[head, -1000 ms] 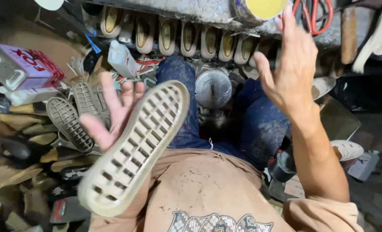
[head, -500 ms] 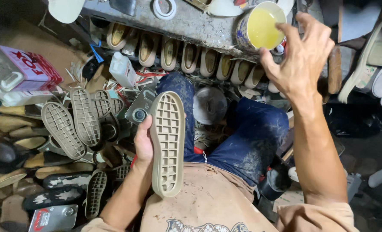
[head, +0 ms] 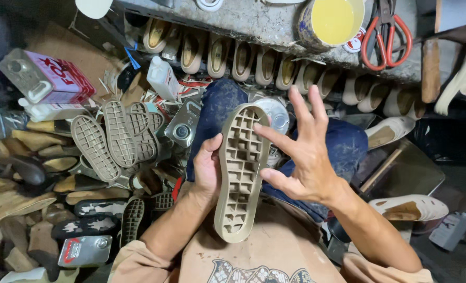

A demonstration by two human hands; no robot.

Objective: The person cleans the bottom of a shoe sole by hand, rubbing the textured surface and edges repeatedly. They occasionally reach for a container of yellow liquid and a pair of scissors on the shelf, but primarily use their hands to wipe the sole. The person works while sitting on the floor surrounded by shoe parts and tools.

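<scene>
Over the person's lap, the left hand (head: pixel 207 170) clasps a tan rubber shoe sole (head: pixel 239 173) along its edge, waffled hollow side up so the cells show. Beside it, the right hand (head: pixel 301 152) hovers with fingers spread, empty. More ridged soles (head: pixel 115 137) lie heaped at the left; a glue can (head: pixel 331 21) stands on the bench (head: pixel 254 21).

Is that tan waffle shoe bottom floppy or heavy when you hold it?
The tan moulded shoe sole with the hollow grid probably stays fairly stiff: it stands straight, held only at one edge by the left hand. Its open cells suggest it is light. The right hand spreads open beside it.
</scene>
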